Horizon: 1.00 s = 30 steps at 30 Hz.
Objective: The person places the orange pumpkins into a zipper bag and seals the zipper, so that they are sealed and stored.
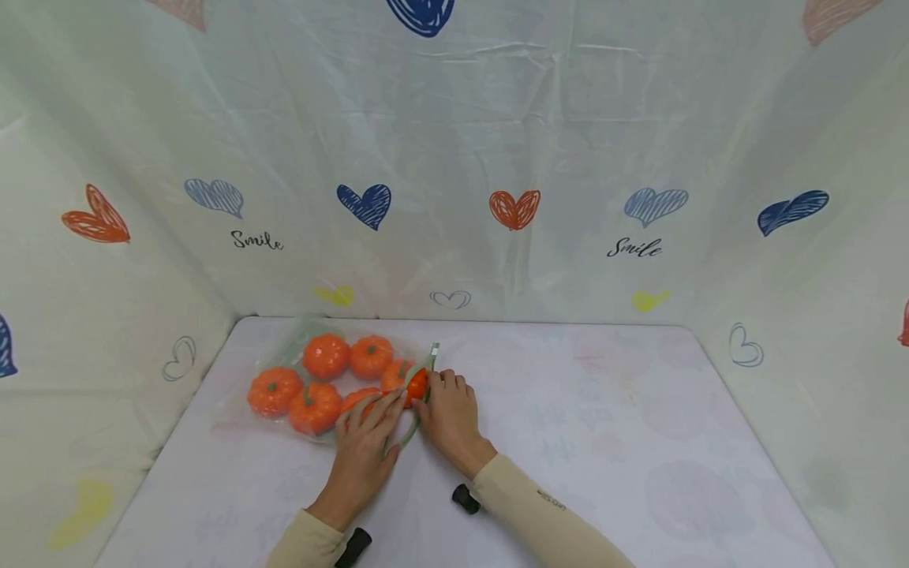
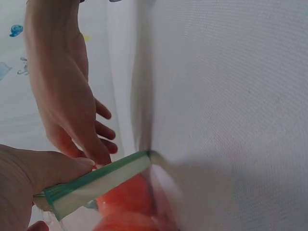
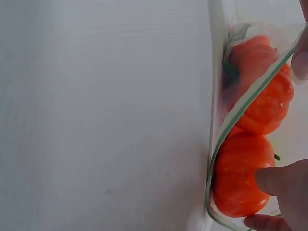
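Note:
A clear zip bag [image 1: 307, 327] with a green-edged mouth lies on the table, holding several small orange pumpkins [image 1: 325, 356]. My left hand [image 1: 365, 454] lies over the bag's near side and pinches the green edge [image 2: 101, 179] of the mouth under its thumb. At the open mouth sits one smooth orange pumpkin [image 3: 242, 175] with a thin stem. My right hand [image 1: 452, 414] holds it, thumb [image 3: 270, 180] against its side and a finger at its lower end. Behind it in the bag is a ribbed pumpkin [image 3: 264, 103]. My right palm is hidden.
The white table [image 1: 589, 442] extends to the right of the bag. A pale curtain wall [image 1: 447, 252] with printed hearts stands behind it and at both sides. Black wrist mounts [image 1: 465, 499] sit under both forearms.

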Motion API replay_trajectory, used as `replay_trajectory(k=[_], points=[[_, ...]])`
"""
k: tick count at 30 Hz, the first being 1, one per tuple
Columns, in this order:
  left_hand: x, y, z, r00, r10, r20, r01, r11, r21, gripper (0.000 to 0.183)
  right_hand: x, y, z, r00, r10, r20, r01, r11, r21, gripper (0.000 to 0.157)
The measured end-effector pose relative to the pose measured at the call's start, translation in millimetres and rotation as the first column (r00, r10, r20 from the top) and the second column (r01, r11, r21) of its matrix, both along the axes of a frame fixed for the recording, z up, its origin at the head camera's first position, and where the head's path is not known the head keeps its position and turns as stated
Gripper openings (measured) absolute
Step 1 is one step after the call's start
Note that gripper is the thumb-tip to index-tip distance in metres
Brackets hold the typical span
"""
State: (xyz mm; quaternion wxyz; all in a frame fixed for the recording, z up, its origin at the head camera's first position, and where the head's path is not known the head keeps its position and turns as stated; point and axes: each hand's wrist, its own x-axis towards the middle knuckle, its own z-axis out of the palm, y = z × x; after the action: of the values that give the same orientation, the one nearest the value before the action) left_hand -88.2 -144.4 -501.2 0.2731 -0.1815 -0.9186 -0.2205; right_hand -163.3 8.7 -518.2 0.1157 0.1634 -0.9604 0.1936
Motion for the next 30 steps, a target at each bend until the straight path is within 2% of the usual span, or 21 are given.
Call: replay_trajectory(k=[11, 23, 30], points=[[1.2, 3, 0.8, 1.0, -0.001, -0.005, 0.001, 1.0, -0.029, 0.093, -7.9, -4, -2.6, 0.999, 0.0, -0.043, -0.001, 1.0, -0.031, 0.034], [3.9, 12, 0.1, 0.999, 0.015, -0.042, -0.018, 0.998, -0.064, 0.094, -9.8, -5, -6.4, 0.997, -0.072, -0.03, 0.071, 0.996, -0.045, 0.033], [6.4, 23, 3.0, 0.999, 0.02, -0.03, -0.022, 0.997, -0.078, 0.092, -9.5, 3, -7.0, 0.995, -0.095, -0.024, 0.094, 0.994, -0.049, 0.029]])
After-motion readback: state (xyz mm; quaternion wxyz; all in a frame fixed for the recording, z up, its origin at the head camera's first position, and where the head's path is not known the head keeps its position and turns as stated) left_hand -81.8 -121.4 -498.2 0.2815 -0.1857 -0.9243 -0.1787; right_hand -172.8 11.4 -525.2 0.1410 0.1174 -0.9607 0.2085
